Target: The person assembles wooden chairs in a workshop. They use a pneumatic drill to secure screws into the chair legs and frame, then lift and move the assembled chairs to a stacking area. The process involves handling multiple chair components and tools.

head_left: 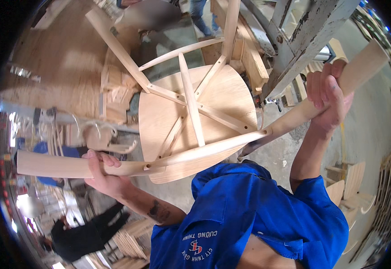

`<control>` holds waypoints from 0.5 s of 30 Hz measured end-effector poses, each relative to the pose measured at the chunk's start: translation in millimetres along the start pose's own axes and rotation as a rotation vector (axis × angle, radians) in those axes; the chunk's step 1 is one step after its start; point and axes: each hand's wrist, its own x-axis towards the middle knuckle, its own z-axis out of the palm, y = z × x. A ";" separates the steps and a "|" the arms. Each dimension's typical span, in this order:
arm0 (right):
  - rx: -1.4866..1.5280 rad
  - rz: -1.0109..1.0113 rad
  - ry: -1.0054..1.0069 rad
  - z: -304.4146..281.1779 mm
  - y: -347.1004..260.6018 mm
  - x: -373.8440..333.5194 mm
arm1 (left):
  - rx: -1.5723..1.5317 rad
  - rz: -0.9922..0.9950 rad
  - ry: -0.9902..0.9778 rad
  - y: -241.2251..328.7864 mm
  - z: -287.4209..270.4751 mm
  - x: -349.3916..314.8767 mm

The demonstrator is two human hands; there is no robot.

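An unpainted wooden chair (240, 96) shows me the underside of its rounded seat, with crossed braces and screw holes. Its legs splay outward, joined by round stretchers, one of them a middle rod (190, 98). My left hand (105, 172) is closed round the near left leg (52, 164), which sticks out past my fingers. On the opposite side, my right hand (330, 96) wraps round the near right leg (368, 65), whose end points up and right. The chair's far legs stretch toward the top of the view.
A worn grey metal frame (310, 51) stands close beyond the chair on the right. A plywood surface (56, 58) lies at the far left, with wooden blocks (114, 94) beside it. A person in dark clothes (85, 233) is at lower left. Stacked wooden parts (354, 179) stand at right.
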 end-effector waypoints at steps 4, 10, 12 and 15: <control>0.200 0.001 -0.173 -43.0 -14.0 3.1 | 0.106 0.035 0.201 39.0 7.3 -66.9; 0.377 0.099 -0.443 -66.1 -16.5 29.1 | 0.284 0.086 0.355 93.8 24.4 -152.6; 0.478 0.192 -0.389 -71.3 -21.6 21.2 | 0.262 0.010 0.505 95.9 -8.9 -196.7; 0.442 0.254 -0.470 -106.1 -24.6 50.0 | 0.231 0.175 0.505 98.6 -2.1 -248.0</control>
